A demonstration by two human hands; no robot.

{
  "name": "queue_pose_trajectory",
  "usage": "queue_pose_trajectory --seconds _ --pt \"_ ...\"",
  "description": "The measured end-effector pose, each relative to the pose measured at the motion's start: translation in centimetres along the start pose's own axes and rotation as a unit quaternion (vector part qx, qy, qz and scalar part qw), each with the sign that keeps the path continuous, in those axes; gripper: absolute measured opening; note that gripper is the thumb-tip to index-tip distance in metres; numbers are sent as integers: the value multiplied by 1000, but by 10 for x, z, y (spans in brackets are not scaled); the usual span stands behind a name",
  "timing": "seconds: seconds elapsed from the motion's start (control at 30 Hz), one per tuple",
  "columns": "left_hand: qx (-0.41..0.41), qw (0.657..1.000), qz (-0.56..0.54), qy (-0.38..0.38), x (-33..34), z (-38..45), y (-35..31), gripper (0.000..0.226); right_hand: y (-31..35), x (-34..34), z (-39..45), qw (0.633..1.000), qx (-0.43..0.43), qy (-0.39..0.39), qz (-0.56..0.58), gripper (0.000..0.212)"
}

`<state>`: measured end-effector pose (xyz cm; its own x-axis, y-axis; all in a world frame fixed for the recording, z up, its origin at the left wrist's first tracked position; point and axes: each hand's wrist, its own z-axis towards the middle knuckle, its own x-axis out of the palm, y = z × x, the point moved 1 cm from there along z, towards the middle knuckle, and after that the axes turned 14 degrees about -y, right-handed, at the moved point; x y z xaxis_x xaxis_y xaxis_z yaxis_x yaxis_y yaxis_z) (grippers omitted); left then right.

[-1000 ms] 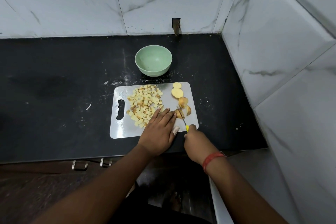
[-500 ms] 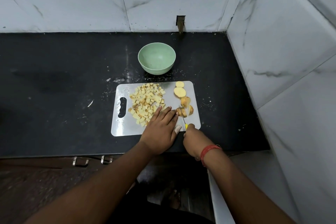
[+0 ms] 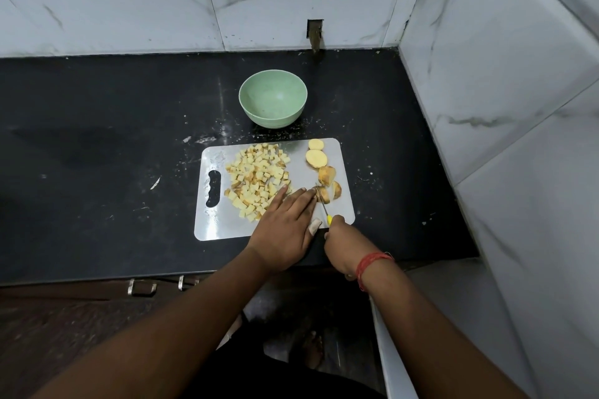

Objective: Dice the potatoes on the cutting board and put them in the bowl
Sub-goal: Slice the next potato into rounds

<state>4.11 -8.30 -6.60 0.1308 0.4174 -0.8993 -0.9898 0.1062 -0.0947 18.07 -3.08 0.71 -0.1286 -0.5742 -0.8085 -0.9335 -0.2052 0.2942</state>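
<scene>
The right hand (image 3: 340,241) grips a yellow-handled knife (image 3: 325,211), blade in a potato piece (image 3: 322,194). The left hand (image 3: 285,227) (fingers straight, together) steadies it beside the potato cubes (image 3: 256,180) on the cutting board (image 3: 214,223).

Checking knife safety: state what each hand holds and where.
Right hand grips the knife by its yellow handle; left hand lies flat, holding nothing.

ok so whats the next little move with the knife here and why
Probably press the knife down through the potato piece that the left hand steadies. Its blade sits on it, more slices wait uncut, and the bowl is empty.
</scene>
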Motion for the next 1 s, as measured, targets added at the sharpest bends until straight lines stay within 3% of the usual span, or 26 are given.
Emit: queue_pose_trajectory --seconds 0.07,0.27,0.43,0.53,0.63,1.0 --pt "1 1000 -2 -4 0 0 0 63 -2 2 0 1000 9 -11 16 9" --pt "4 1000 9 -4 0 0 -1 58 -17 12 -18 999 -6 -32 26 34" --pt "-6 1000 5 9 -1 -1 -1 62 -35 17 -38 999 -9 -36 16 23" --pt "-19 1000 2 4 -2 -2 -1 61 -40 12 -47 994 -11 -85 66 11" --pt "-19 1000 5 7 -3 -3 -2 61 -37 4 -44 986 -27 -140 83 13" --pt "-19 1000 -3 2 -2 -3 0 60 -11 8 -14 993 -31 -108 24 18"
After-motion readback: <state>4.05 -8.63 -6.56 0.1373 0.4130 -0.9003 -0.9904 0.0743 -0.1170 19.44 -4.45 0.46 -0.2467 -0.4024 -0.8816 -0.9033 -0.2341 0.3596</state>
